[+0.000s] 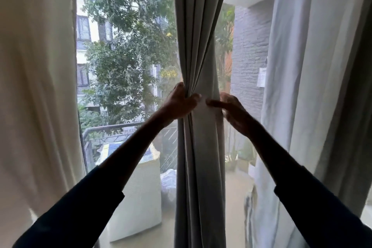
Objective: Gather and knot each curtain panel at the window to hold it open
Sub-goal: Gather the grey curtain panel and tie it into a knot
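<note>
You are reaching both arms forward and up toward the middle of the window [124,62], forearms bare and dark sleeves [76,213] pushed back near the elbows, the two arms converging from 7 and 5 o'clock onto one spot just below the centre of the view. Your left hand [181,104] is clenched around the left edge of the grey curtain panel [198,36], knuckles toward you and fingers wrapped into the folds, so the cloth is pinched into a narrow waist at that point. Your right hand [231,109] sits just beside it at 3 o'clock of the gathered waist, palm turned toward the cloth, thumb stretched leftward across the front of the panel and nearly meeting the left hand; its fingers curve round the panel's right edge, but you cannot tell whether they grip the fabric or only rest on it. The panel hangs as a bunched vertical column from 12 o'clock down to 6 o'clock, fanning wider above and below your hands, with no knot in it. A cream curtain [36,86] hangs at 9 o'clock and a pale blue-grey curtain [298,66] at 3 o'clock, both well apart from your hands. Through the glass you see trees [120,50] and a balcony railing [112,129].
</note>
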Available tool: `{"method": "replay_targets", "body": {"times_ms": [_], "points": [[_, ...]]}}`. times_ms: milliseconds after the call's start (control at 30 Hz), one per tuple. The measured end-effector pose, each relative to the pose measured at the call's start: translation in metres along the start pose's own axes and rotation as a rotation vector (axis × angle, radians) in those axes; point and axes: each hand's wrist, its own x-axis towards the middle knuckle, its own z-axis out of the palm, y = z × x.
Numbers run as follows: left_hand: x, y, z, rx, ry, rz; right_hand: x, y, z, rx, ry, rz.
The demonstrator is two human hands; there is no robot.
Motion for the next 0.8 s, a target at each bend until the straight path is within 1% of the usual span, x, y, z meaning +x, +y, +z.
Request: {"method": "replay_targets", "body": {"times_ms": [67, 167, 267, 367, 500, 567, 667, 733, 767, 800], "points": [[-0.011, 0.011, -0.011, -0.117, -0.091, 0.032, 0.002, 0.0, -0.003, 0.118, -0.096, 0.074], [-0.014, 0.013, -0.02, -0.215, -0.198, 0.059, 0.005, 0.007, -0.003, 0.196, -0.146, 0.114], [-0.011, 0.003, -0.025, -0.271, -0.224, 0.002, 0.006, 0.014, 0.0, 0.259, -0.156, 0.099], [-0.014, 0.002, -0.026, -0.264, -0.209, -0.023, 0.006, 0.022, -0.002, 0.277, -0.141, 0.09], [-0.018, -0.008, -0.021, -0.181, -0.136, -0.016, -0.002, 0.032, -0.007, 0.202, -0.078, 0.126], [-0.027, -0.017, -0.017, -0.127, -0.135, -0.011, -0.014, 0.043, -0.005, 0.177, -0.037, 0.152], [-0.04, -0.05, 0.0, -0.059, -0.123, -0.072, -0.038, 0.069, 0.001, 0.106, 0.07, 0.197], [-0.044, -0.093, 0.016, 0.065, -0.112, -0.132, -0.059, 0.092, 0.006, 0.049, 0.121, 0.23], [-0.043, -0.119, 0.026, 0.156, -0.076, -0.155, -0.07, 0.102, 0.01, 0.02, 0.138, 0.243], [-0.051, -0.13, 0.035, 0.251, -0.051, -0.172, -0.082, 0.114, 0.013, -0.005, 0.157, 0.263]]}}
